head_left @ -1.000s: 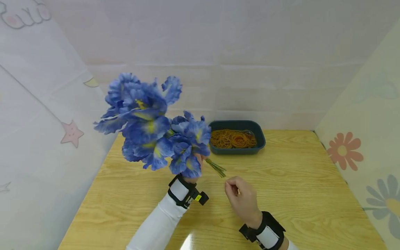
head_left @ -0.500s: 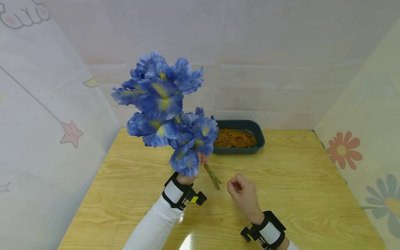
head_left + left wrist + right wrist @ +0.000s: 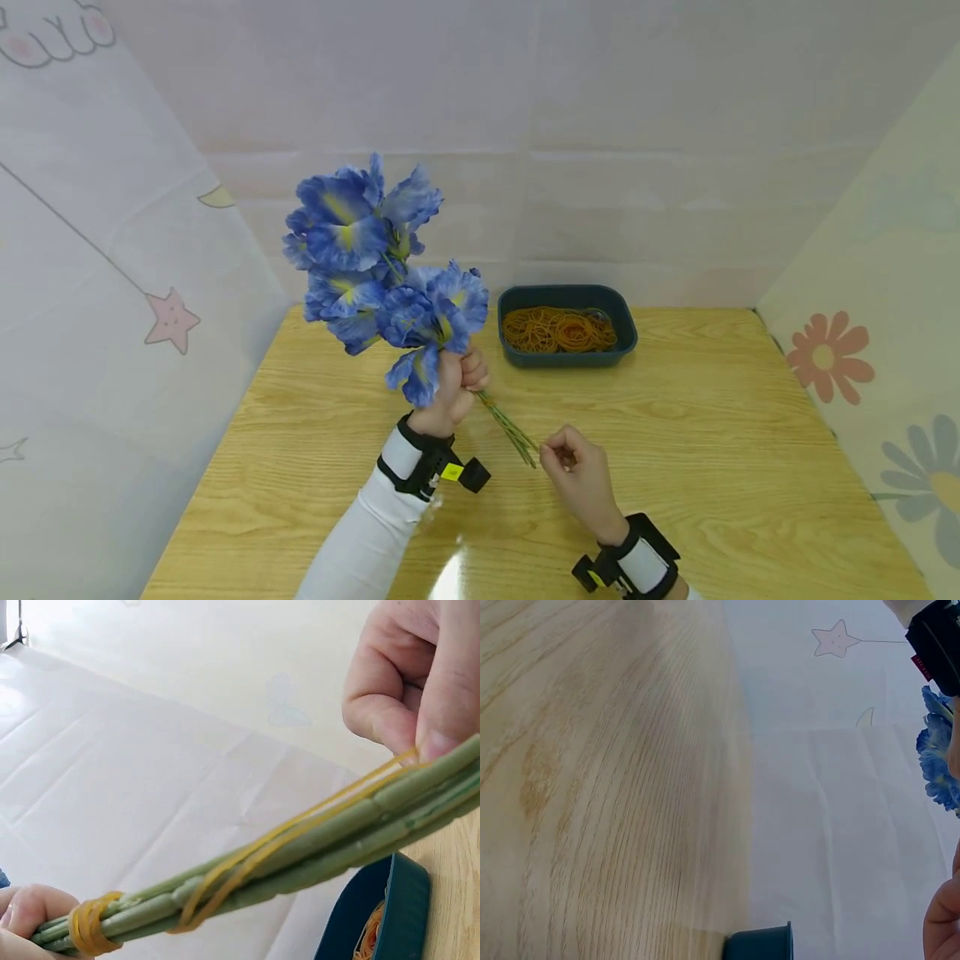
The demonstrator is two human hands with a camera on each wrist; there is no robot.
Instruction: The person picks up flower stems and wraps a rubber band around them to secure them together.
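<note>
Makeshift recording booth: wooden table (image 3: pixel 712 433), cartoon-printed sheet walls (image 3: pixel 112 275)

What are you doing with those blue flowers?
A person is putting a rubber band round a bunch of blue flowers. The left hand grips the green stems and holds the bunch up over the wooden table. The right hand pinches the band, stretched along the stems, at their tips. Part of it is already wound near the left hand. More bands lie in the dark tray behind.
</note>
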